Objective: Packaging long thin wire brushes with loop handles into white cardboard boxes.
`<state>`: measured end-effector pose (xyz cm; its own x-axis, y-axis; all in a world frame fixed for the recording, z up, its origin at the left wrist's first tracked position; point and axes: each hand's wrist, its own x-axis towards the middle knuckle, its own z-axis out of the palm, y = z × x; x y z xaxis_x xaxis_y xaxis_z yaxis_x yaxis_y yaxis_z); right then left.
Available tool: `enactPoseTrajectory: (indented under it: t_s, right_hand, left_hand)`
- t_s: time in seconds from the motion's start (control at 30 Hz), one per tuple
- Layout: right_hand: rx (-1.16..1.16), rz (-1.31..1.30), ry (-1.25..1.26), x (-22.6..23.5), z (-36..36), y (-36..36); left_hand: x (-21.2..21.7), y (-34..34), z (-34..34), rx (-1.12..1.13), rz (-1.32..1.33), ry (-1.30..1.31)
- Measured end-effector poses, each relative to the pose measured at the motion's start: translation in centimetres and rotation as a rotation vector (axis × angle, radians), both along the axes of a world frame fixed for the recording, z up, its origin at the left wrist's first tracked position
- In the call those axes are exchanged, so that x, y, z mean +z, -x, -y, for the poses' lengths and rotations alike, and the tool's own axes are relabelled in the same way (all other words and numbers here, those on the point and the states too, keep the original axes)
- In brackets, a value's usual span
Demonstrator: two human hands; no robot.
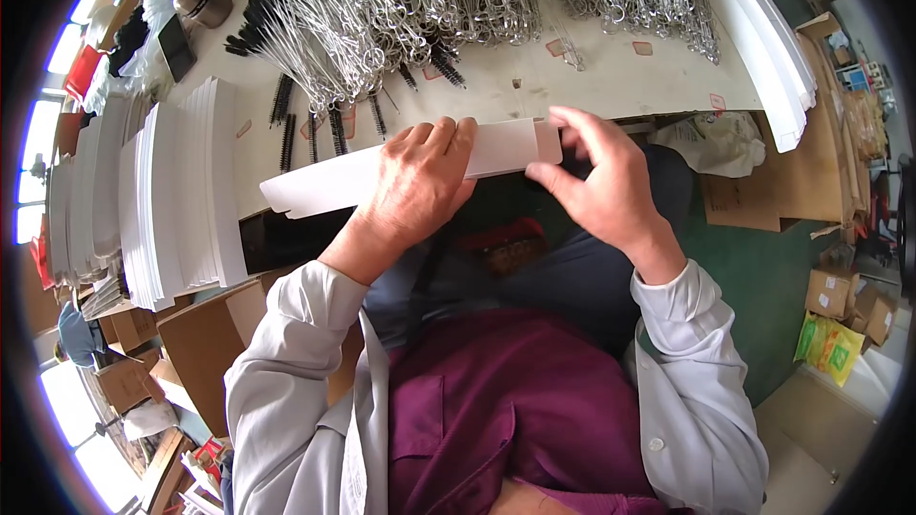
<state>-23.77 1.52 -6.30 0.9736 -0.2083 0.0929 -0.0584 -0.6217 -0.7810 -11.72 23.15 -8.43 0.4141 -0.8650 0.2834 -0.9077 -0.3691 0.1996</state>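
While the left hand [420, 181] clasps the white box [331, 178] at upper centre of the frame, the right hand [611, 181], half open around its end flap [548, 143], contact unclear, should probably press lightly to avoid creases.

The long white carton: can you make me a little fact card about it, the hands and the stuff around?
Left hand: holding the long white carton from above
Right hand: open at the carton's right end; touching unclear
On the pale table: wire brushes with black bristles
Left side: stacked white cardboard; metal flask farther back
Right side: more white cardboard
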Motion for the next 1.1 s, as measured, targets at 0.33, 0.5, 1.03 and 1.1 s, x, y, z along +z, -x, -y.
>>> enactPoseTrajectory:
  t_s: [0.33, 0.5, 1.03, 1.1]
  right_hand:
    - [0.353, 0.149, 0.59, -1.7, -0.9, -1.4]
    - [0.392, 0.247, 0.683, -1.9, -0.1, -1.1]
    - [0.437, 0.255, 0.625, -1.8, 0.5, -2.1]
    - [0.386, 0.251, 0.664, -1.5, 1.0, -2.4]
  left_hand:
    - [0.2, 0.9, 1.3, -0.004, -0.165, -0.044]
    - [0.6, 1.1, 0.9, 0.009, -0.189, 0.005]
    - [1.0, 0.2, -1.4, 0.029, -0.182, 0.003]
    - [1.0, -0.2, -1.9, 0.041, -0.126, 0.022]
